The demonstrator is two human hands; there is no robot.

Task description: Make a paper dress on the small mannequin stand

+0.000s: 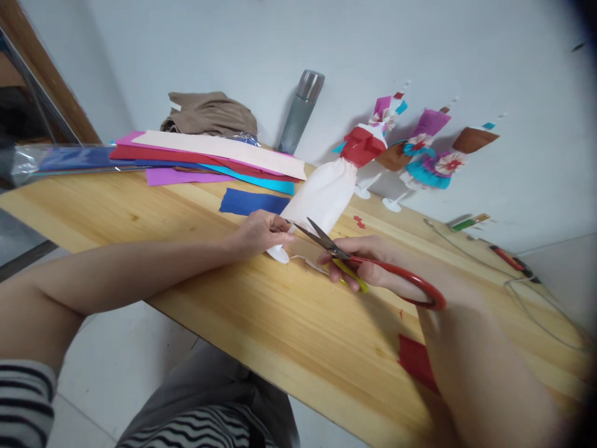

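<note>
A: Where is the white skirt [321, 194] placed?

B: It is seen near the middle of the counter [186, 214], gathered below a red bodice [362, 149] on a small figure. A round white base [278, 254] is shown at its near end.

A: What is being held?

B: The lower edge of the skirt appears to be pinched by the thumb and fingers of the left hand [261, 231]. The scissors [334, 249] are gripped in the right hand [377, 249], their blades parted and pointed left at that edge; whether it is touched by them cannot be told. The two hands are set apart.

A: How would the skirt be expected to handle?

B: As light, soft and easily creased or torn, since thin paper or cloth is suggested by its folds. It would best be held by a gentle pinch at the hem; the bodice could be crushed by a squeeze.

A: What lies around?

B: Coloured strips [219, 160] are piled far left, and dressed figures [422, 144] are lined up far right.
</note>
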